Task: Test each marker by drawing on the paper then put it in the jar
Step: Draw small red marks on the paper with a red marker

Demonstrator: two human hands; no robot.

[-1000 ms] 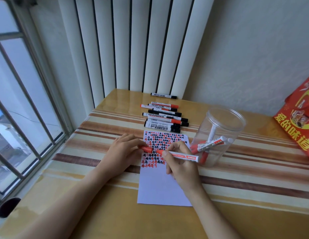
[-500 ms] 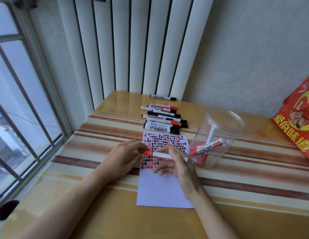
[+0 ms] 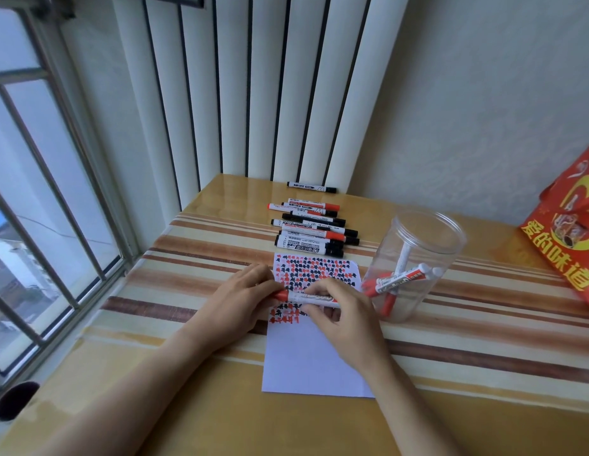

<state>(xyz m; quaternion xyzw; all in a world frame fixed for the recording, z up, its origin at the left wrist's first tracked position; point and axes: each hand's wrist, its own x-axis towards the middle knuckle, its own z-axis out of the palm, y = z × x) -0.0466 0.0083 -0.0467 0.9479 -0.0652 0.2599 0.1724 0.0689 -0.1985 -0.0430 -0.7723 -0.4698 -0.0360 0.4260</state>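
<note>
Both hands on one red marker, held level just above the paper, over the lower rows of marks. Left hand: fingers curled, pinching the red cap end. Right hand: thumb and fingertips pinch the white barrel, remaining fingers loosely curled under it. Cap looks seated on the barrel; can't tell if it's fully home.

Paper lies flat mid-table, long side running toward the near edge. Far half covered in rows of small red and black marks, near half blank.

Jar: clear plastic, upright, no lid on, just right of the paper and right hand. Contents: several markers in the jar, white barrels with red caps, leaning crossed against the wall, cap ends mostly toward the bottom. Exact count unclear through the plastic.

Untested markers lie in a stack of rows just beyond the paper's far edge, red and black caps mixed, all parallel to the table's far edge. One lone black marker sits apart, closest to the far edge.

Red bag with yellow characters at the table's right edge, well apart from the jar. Window along the left edge.
</note>
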